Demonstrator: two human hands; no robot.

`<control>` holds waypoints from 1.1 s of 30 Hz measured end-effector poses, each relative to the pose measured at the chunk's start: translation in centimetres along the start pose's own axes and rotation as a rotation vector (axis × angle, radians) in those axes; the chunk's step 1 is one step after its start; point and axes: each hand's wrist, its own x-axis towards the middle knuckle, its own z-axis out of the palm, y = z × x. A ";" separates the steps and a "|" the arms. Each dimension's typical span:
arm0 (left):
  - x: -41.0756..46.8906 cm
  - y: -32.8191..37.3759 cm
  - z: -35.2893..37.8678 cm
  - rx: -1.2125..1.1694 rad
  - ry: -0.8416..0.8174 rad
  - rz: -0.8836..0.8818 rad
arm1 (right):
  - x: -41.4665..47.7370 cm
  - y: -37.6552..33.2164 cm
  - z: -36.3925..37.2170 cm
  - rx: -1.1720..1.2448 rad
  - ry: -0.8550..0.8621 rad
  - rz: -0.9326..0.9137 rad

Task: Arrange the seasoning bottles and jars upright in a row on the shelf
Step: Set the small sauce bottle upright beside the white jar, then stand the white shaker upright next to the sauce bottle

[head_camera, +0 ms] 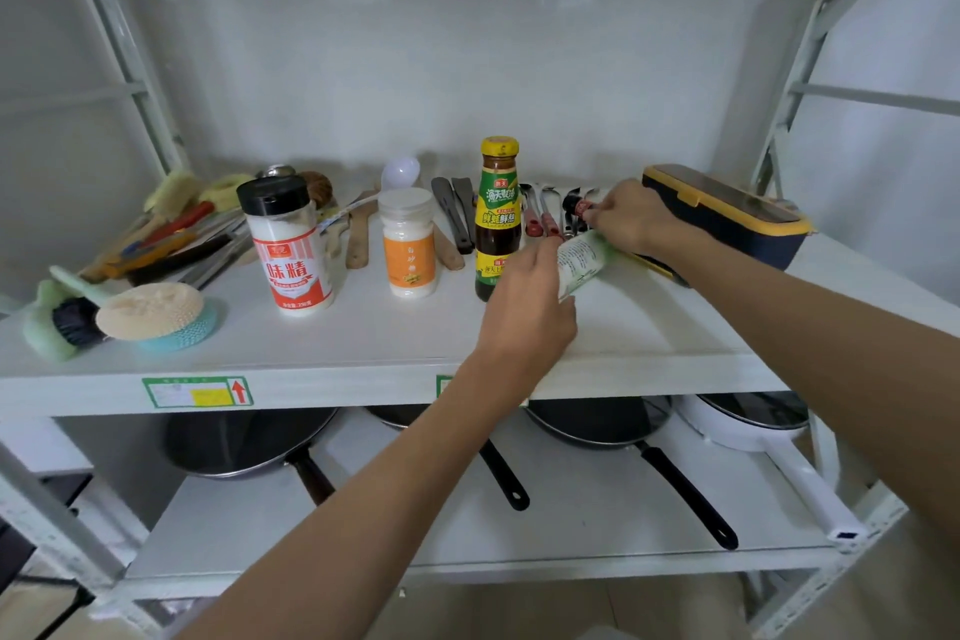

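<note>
Three seasonings stand upright in a row on the white shelf (363, 338): a black-capped jar with a red and white label (291, 247), a white jar with an orange label (409, 244), and a dark sauce bottle with a yellow cap (497, 218). To their right a green-labelled bottle (582, 260) with a red cap lies tilted. My left hand (524, 307) grips its base. My right hand (631, 216) grips its neck end near the cap. The bottle's middle shows between my hands.
Scrub brushes (150, 312) and knives lie at the shelf's left. Wooden spatulas, a white spoon and tongs lie behind the jars. A navy and yellow box (727, 213) sits at the right. Frying pans (249, 442) rest on the lower shelf.
</note>
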 end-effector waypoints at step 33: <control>3.3 0.8 4.0 -0.108 -0.036 -0.396 | -0.9 -2.0 -1.2 -0.109 0.214 -0.106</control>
